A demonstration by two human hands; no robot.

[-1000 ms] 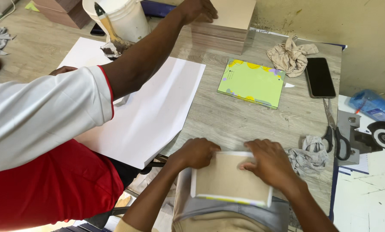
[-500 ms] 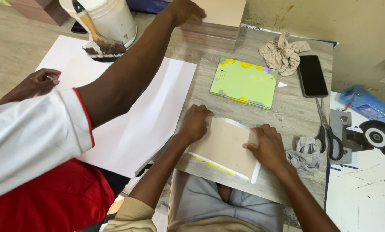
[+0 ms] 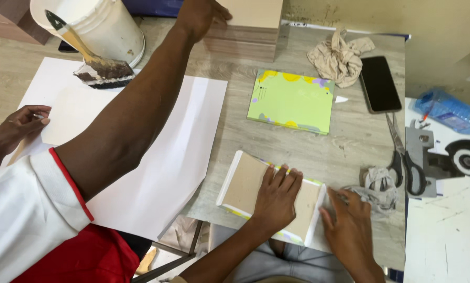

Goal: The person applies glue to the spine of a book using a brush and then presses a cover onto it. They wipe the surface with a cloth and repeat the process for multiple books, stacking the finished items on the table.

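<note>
My left hand lies flat, palm down and fingers together, on the brown cardboard panel with white folded edges, pressing it against the grey wood-grain table. The panel sits at the near edge of the table, right in front of me, tilted a little, with a strip of yellow-green printed paper showing along its border. My right hand rests just beside it at the panel's right edge, fingers slightly spread and laid flat; its fingertips touch a crumpled grey-white rag, and I cannot tell whether they grip it.

Beyond the panel lies a light green square board with yellow and purple blobs at its rim, well apart from my hands. Further right are a beige crumpled cloth, a black phone and black-handled scissors.

A co-worker in a white sleeve with red trim stretches one arm across large white paper sheets to a stack of pale boards; their other hand rests on the paper at the left. A white plastic bucket stands at the top left with a glue-caked brush leaning against it.
</note>
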